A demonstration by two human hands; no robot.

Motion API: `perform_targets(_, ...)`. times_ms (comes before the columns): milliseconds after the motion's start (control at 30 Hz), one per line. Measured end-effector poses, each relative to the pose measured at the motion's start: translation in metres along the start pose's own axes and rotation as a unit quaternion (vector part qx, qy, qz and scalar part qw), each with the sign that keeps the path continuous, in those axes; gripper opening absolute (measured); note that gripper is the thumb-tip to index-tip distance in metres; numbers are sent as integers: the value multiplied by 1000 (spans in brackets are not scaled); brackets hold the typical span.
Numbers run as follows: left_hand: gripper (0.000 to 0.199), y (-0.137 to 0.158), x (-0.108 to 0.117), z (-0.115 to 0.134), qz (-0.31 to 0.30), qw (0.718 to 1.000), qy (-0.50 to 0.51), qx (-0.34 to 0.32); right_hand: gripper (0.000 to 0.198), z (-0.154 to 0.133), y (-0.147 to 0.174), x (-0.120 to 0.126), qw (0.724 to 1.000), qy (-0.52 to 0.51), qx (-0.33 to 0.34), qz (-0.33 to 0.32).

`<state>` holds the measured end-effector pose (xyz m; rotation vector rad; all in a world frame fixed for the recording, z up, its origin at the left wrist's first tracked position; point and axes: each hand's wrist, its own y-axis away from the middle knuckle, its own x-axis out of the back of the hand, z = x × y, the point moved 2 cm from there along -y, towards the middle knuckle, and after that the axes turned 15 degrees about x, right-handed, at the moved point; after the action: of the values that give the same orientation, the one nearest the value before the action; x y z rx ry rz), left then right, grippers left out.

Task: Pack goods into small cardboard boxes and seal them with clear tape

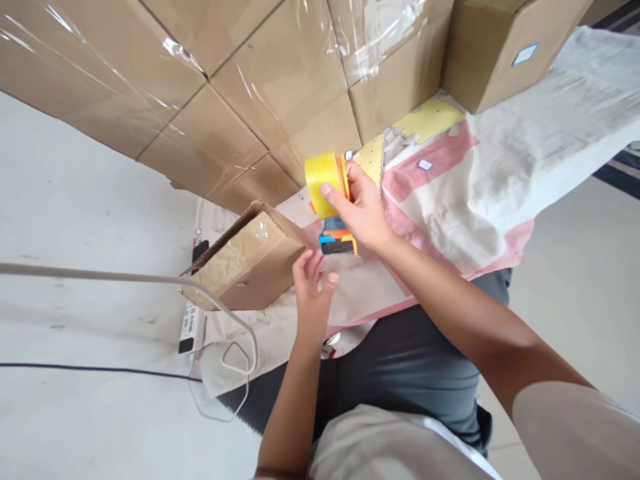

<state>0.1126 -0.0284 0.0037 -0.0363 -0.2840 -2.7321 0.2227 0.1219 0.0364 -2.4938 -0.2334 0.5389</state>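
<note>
A tape dispenser (338, 241) with a roll of yellow tape (320, 180) is held up over the cloth by my right hand (364, 205). My thumb presses on the roll's side, and the fingers wrap round behind it. The dispenser's blue, orange and black end points down towards me. Just below that end is my left hand (314, 277), fingers apart and slightly curled, with nothing in it. Left of this hand a cardboard box (273, 267) leans on the cloth, a wide strip of tape across its narrow side.
Taped cardboard boxes (295, 80) are stacked along the back. Another box (485, 53) with a small label stands at the back right. A pink, white and yellow cloth (450, 220) covers the surface. A white cable (125, 275) and a power strip (193, 327) lie at the left.
</note>
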Motion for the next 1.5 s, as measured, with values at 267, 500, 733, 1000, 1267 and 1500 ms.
perform_targets(267,52,-7,-20,6,-6,988,65,139,41,-9,-4,10,996,76,30,-21)
perform_targets(500,37,9,-3,18,30,991,17,128,45,-19,-8,15,991,119,57,-34)
perform_targets(733,35,15,-5,19,65,993,-48,86,47,-19,-6,14,990,116,72,-35)
perform_targets(1000,35,14,-7,13,-7,992,10,124,44,-17,-11,22,988,140,64,-27)
perform_targets(1267,34,16,-9,17,35,995,-4,90,41,-14,-12,28,987,137,62,-55)
perform_targets(1500,34,4,-14,-1,31,997,6,76,46,-18,-8,16,993,114,36,-2)
